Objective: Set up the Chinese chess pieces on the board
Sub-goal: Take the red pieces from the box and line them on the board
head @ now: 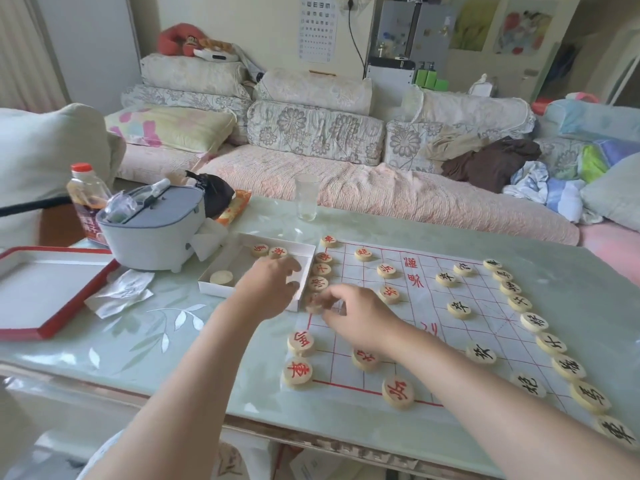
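Now we are filling the red back rank. Our right hand (349, 311) pinches a blurred piece (314, 305) at the paper board (415, 306)'s left edge; our left hand (273, 282) reaches, fingers curled, into the white box (221, 289), grip unclear. Next, the remaining red pieces (268, 251) need seating on empty points.

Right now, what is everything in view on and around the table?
Board: one, white with red lines, table right.
Red pieces: about eleven, board's left side.
Black pieces: about fourteen, board's right side.
White box: one, left of board, three pieces visible.
Glass: one, clear, far edge.
Red-edged lid: one, table left.
Grey container: one, behind box.
Bottle: one, red cap.
Left hand: over box.
Right hand: fingers on a blurred piece.
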Tool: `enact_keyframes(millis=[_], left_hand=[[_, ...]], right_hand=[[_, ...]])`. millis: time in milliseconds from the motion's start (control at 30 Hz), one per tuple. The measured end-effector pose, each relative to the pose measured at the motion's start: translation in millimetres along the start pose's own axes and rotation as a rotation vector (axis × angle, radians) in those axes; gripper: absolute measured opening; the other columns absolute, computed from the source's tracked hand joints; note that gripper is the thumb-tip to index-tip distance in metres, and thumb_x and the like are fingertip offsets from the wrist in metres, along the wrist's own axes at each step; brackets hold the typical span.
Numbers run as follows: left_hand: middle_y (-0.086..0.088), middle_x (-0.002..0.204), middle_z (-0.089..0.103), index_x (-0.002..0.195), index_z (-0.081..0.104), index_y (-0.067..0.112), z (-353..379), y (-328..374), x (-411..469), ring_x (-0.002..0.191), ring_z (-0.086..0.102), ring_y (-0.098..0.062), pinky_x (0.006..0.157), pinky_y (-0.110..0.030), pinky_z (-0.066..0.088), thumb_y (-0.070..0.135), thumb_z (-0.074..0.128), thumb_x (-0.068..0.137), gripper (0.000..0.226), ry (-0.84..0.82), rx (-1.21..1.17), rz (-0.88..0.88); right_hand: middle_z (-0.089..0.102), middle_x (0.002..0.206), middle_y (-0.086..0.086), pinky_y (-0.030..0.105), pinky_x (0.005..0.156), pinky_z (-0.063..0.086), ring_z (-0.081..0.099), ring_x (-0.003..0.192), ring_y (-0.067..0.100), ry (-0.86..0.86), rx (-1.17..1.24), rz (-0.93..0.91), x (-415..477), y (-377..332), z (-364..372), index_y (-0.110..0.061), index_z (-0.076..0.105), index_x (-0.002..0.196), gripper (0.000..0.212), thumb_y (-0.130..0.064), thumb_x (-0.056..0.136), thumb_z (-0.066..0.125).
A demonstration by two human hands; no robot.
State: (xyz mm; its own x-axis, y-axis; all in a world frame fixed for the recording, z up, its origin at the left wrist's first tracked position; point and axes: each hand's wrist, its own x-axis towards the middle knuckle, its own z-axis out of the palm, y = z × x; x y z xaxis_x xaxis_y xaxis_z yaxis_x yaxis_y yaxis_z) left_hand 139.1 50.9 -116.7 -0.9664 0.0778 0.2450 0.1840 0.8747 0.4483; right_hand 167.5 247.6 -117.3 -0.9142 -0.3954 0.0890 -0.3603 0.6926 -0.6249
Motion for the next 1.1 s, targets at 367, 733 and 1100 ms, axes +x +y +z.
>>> enact_keyframes(millis=[367,733,1100], left_hand=[[-0.011,0.117,0.053,0.115,0.059,0.020,-13.8,-106.2,23.1,0.110,0.045,-0.032,0.090,-0.037,0.041,0.022,0.041,0.090,0.031,-0.099,0.271,-0.331],[-0.012,0.099,0.054,0.094,0.061,0.004,-0.1,-116.3,56.6,0.103,0.052,-0.032,0.084,-0.038,0.049,0.015,0.055,0.079,0.020,-0.104,0.163,-0.376],[-0.006,0.093,0.059,0.079,0.055,0.015,12.2,-84.7,67.4,0.090,0.053,-0.027,0.071,-0.033,0.043,0.027,0.045,0.094,0.022,-0.122,-0.009,-0.204]], right_hand=[[0.053,0.138,-0.004,0.027,0.099,0.038,0.050,0.127,0.018,-0.020,-0.284,-0.005,134.5,-28.4,43.1,-0.025,0.057,0.134,0.041,-0.020,0.094,0.052],[0.045,0.134,0.007,0.041,0.105,0.031,0.040,0.129,0.031,-0.140,-0.655,0.030,201.2,-16.3,73.7,-0.020,0.049,0.128,0.043,-0.015,0.086,0.050],[0.056,0.131,-0.003,0.042,0.101,0.024,0.041,0.129,0.025,-0.069,-0.577,-0.009,202.4,2.5,66.9,-0.034,0.053,0.116,0.024,-0.041,0.093,0.055]])
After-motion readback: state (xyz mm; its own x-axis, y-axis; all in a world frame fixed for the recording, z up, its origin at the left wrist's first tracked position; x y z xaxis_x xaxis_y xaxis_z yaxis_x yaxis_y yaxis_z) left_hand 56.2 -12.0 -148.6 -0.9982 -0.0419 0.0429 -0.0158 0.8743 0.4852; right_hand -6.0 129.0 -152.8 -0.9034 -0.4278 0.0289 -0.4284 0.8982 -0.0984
